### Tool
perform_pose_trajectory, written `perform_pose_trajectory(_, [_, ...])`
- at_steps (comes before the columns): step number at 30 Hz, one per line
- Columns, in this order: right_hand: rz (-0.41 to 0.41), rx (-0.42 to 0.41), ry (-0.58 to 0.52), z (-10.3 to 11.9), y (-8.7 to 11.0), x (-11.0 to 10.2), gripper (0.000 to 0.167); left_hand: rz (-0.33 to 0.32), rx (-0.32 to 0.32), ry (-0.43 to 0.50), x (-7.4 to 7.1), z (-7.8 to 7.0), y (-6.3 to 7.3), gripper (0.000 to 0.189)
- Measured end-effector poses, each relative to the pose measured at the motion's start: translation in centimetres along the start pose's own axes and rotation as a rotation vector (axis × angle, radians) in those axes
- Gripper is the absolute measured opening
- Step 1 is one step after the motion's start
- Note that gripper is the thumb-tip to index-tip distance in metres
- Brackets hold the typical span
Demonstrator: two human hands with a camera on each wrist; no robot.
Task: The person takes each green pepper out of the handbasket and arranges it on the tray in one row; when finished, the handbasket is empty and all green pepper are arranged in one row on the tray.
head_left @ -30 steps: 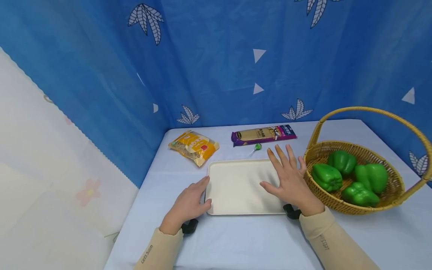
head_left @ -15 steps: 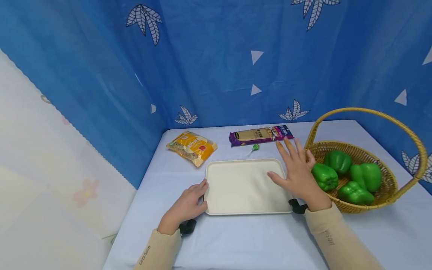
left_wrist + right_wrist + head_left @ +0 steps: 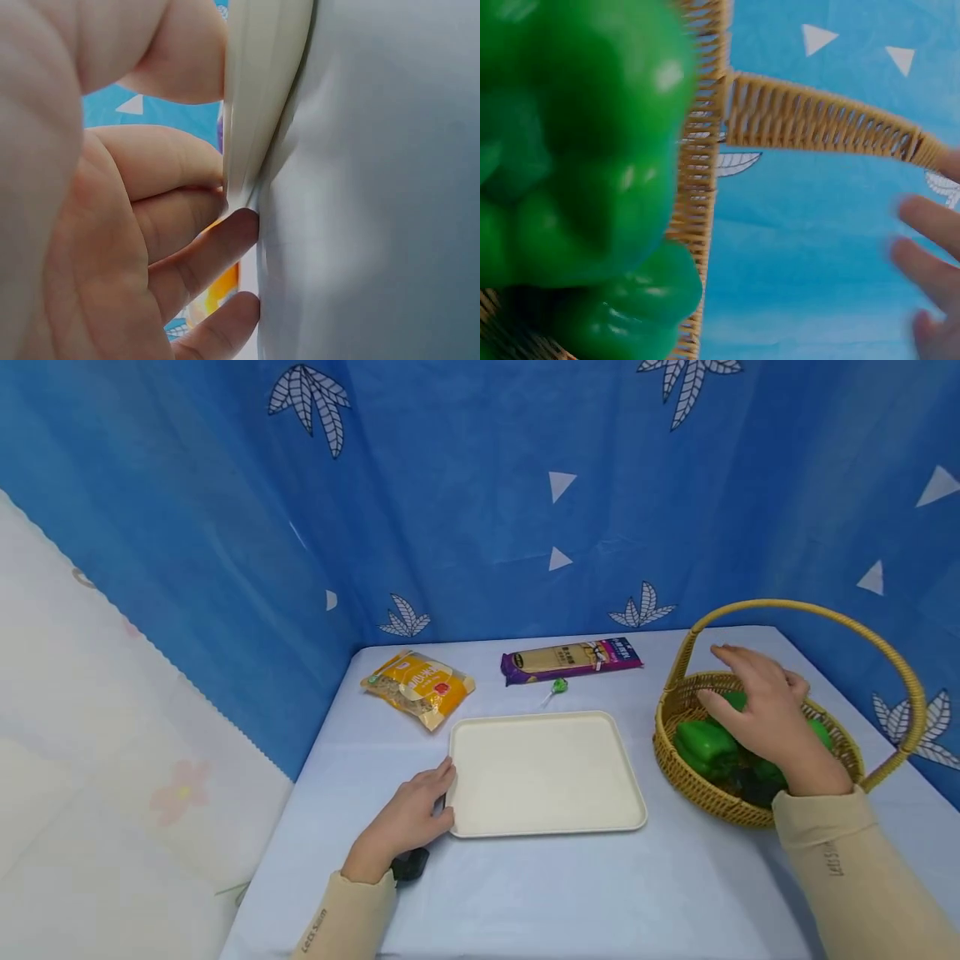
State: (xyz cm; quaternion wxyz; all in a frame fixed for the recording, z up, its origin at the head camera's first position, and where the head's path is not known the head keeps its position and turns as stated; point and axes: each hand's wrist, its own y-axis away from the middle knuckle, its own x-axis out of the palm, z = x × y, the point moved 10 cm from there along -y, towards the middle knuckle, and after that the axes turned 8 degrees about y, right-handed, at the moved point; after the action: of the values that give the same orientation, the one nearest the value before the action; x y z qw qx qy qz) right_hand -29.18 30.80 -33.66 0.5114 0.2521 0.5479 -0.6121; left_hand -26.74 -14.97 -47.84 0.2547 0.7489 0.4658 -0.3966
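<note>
A cream rectangular tray (image 3: 543, 774) lies flat on the table. My left hand (image 3: 405, 814) rests at its left edge; in the left wrist view the thumb and fingers (image 3: 161, 161) touch the outside of the rim (image 3: 259, 90), and the lower fingertips reach the tablecloth. Over the wicker basket (image 3: 712, 797) hovers my right hand (image 3: 768, 714), fingers slightly bent and apart, holding nothing. Under it sit several green bell peppers (image 3: 705, 743), partly hidden by the hand and wrist. A bell pepper (image 3: 592, 150) looms large in the right wrist view, apart from the blurred fingers.
The basket's tall handle (image 3: 810, 606) arches over the right hand. Behind the tray lie an orange food packet (image 3: 423, 687), a green lollipop (image 3: 559, 686) and a long purple package (image 3: 572, 660). A blue patterned curtain (image 3: 480, 510) hangs behind the table.
My right hand has moved right, from above the tray's right side to above the basket. The left hand stays at the tray's left edge. The head view has shifted slightly.
</note>
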Motion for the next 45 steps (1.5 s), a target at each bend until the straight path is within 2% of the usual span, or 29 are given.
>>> perform_pose_trajectory(4, [0.308,0.034,0.025,-1.3,0.8,3.9,0.057,-0.004,0.001,-0.003,-0.1,0.1,0.0,0.066])
perform_pose_trajectory(6, [0.427,0.053,0.018,-1.9,1.4,5.4,0.055,-0.001,-0.002,-0.003,-0.1,0.2,0.0,0.066])
perform_pose_trajectory(8, [0.489,0.07,-0.001,-2.2,1.8,6.5,0.054,0.002,-0.003,-0.001,0.0,0.2,0.0,0.065])
perform_pose_trajectory(10, [0.515,0.074,-0.003,-2.4,2.0,7.0,0.053,0.003,-0.002,0.0,0.1,0.2,-0.1,0.065])
perform_pose_trajectory(16, [0.533,0.043,-0.033,-2.2,2.1,7.5,0.062,0.003,0.005,-0.002,0.1,0.1,-0.1,0.065])
perform_pose_trajectory(27, [0.503,0.067,-0.011,-2.7,1.8,7.7,0.07,0.003,-0.009,0.002,0.0,0.0,0.0,0.065])
perform_pose_trajectory(33, [0.483,0.147,0.073,-3.7,1.9,7.2,0.086,0.002,0.002,-0.003,0.0,-0.1,-0.1,0.064])
perform_pose_trajectory(37, [0.48,0.206,0.091,-4.4,2.0,7.0,0.094,0.0,-0.002,-0.007,0.0,0.0,-0.1,0.064])
perform_pose_trajectory(41, [0.445,0.216,0.076,-4.6,1.9,6.6,0.089,0.002,-0.011,-0.009,0.1,0.0,-0.1,0.064])
perform_pose_trajectory(45, [0.341,0.197,0.036,-4.3,1.5,5.8,0.07,0.001,-0.017,-0.006,0.1,0.0,-0.1,0.064])
